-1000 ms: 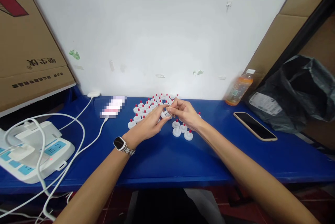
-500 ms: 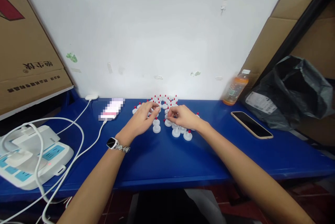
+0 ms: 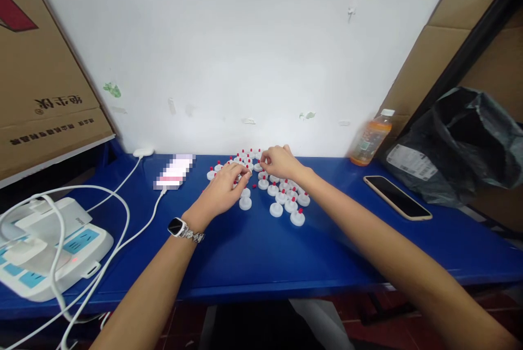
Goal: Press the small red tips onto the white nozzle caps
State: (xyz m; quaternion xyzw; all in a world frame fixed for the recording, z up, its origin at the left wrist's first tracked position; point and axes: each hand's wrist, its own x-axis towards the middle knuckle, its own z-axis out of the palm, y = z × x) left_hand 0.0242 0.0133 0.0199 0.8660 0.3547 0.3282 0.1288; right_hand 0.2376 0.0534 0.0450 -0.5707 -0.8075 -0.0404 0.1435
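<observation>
Many white round caps [image 3: 245,204], most topped with a small red tip [image 3: 300,211], stand in a loose cluster on the blue table [image 3: 245,257]. My left hand [image 3: 224,189], wearing a watch [image 3: 177,226], rests low over the left part of the cluster. Its fingers are curled with the thumb close to them; a white edge shows there, but what they hold is unclear. My right hand [image 3: 281,163] is pinched over the far middle caps, its fingertips beside a red tip; anything in them is hidden. One loose red tip [image 3: 254,186] lies between the hands.
At left are a power strip [image 3: 92,238] with looping white cables and a charging phone [image 3: 175,170]. A bottle of orange drink [image 3: 370,140], another phone [image 3: 396,197] and a dark plastic bag [image 3: 441,148] lie right. A white wall [image 3: 245,55] closes the back.
My right hand has moved away from me toward the wall, uncovering several red-tipped caps on the right. My left hand has shifted only slightly nearer to me.
</observation>
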